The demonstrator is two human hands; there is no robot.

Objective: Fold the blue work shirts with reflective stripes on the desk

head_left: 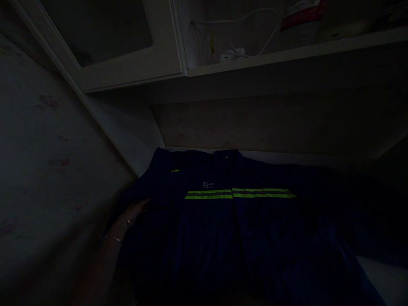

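It is very dim in here, but I can make out the person's left hand (pixel 136 209) reaching in from the lower left, with its fingers close together and stretched toward the dark blue jacket (pixel 207 229). The fingertips appear to rest on the cloth at the side nearer the wall (pixel 47 161); whether they pinch a fold or simply lie on it, I cannot tell, for the gloom swallows the thumb. Two thin bands (pixel 124 219) ring that forearm, one at the wrist and one a little farther back. The right hand is out of my sight, so I cannot say how it stands. The jacket lies spread out below the white cabinet (pixel 168 59), its collar (pixel 227 155) toward the back panel (pixel 216 125). Two yellow-green stripes (pixel 264 193) with a greyish middle cross its chest, one on each side of the front edge, and small pale lettering (pixel 208 185) sits just above the one nearer the hand. Up on the open shelf, a white cable (pixel 270 38) curls beside a red packet (pixel 302 17).
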